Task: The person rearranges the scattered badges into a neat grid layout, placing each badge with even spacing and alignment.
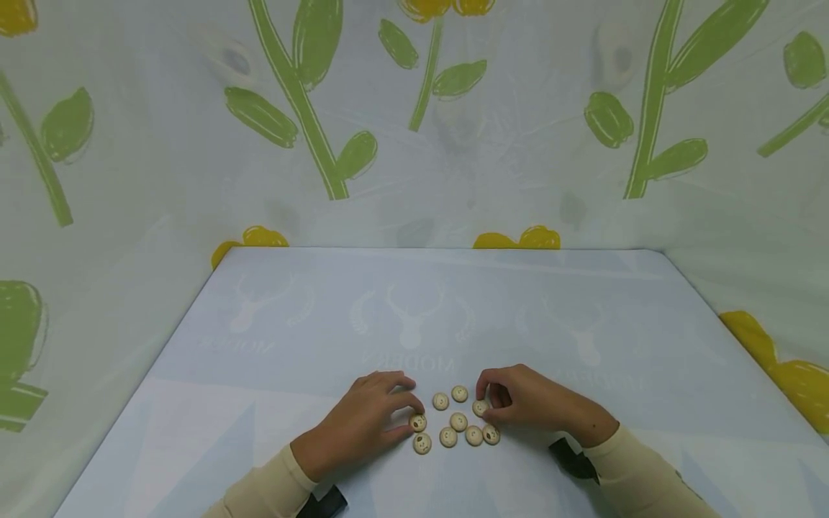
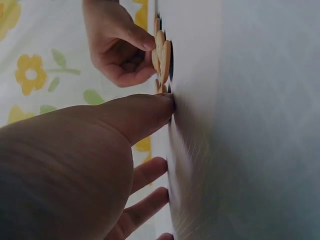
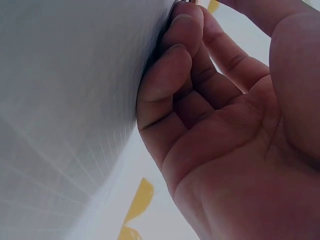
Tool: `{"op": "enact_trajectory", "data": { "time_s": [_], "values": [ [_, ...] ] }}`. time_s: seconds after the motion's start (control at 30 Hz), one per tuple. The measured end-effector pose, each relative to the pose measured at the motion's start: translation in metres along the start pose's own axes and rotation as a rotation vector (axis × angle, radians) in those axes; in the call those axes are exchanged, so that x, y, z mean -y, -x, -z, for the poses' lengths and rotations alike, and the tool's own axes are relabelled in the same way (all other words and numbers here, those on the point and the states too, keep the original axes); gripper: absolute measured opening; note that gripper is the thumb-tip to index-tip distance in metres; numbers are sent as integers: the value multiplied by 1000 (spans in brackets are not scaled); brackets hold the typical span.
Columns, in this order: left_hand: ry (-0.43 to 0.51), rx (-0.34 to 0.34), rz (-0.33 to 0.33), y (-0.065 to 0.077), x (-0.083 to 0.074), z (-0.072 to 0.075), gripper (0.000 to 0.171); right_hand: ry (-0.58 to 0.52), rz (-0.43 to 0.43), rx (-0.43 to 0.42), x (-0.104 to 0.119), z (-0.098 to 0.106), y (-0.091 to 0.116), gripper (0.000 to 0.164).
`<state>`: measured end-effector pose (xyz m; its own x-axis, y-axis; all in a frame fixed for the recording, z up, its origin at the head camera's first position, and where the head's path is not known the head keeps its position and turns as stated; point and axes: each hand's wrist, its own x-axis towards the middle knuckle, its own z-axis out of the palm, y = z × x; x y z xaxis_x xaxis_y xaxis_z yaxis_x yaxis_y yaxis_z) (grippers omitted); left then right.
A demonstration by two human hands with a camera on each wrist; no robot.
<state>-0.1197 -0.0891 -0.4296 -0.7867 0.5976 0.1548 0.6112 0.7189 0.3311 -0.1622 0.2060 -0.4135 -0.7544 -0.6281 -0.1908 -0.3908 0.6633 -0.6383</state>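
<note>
Several small round wooden discs (image 1: 448, 437) with dark marks on their faces lie in a loose cluster near the front of the table. At the cluster's left side, my left hand (image 1: 369, 424) pinches one wooden disc (image 1: 417, 422) between thumb and index finger, its other fingers spread on the table. Across from it, my right hand (image 1: 540, 399) has thumb and index finger on a wooden disc (image 1: 481, 408) at the right side, the remaining fingers curled under the palm. In the right wrist view, the fingers hide most of that disc.
The pale table (image 1: 259, 345) carries faint deer-head prints and lettering. A white curtain (image 1: 518, 144) with green and yellow plant prints hangs behind and beside it. Black straps (image 1: 573, 458) sit at both wrists by the cream sleeves (image 1: 265, 489).
</note>
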Motion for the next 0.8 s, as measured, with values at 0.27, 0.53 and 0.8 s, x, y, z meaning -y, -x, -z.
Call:
{"op": "enact_trajectory", "data": {
  "time_s": [0.27,0.53,0.8],
  "values": [
    [1,-4,-4,2,-1,0,17,-9,-1,-15,0,-1,1,15],
    [-16,-15,-22,1,0,0,17,14,-11,-48,-1,1,2,16],
    [-7,-2,4,2,2,-1,15,5,-4,-34,-1,1,0,16]
  ]
}}
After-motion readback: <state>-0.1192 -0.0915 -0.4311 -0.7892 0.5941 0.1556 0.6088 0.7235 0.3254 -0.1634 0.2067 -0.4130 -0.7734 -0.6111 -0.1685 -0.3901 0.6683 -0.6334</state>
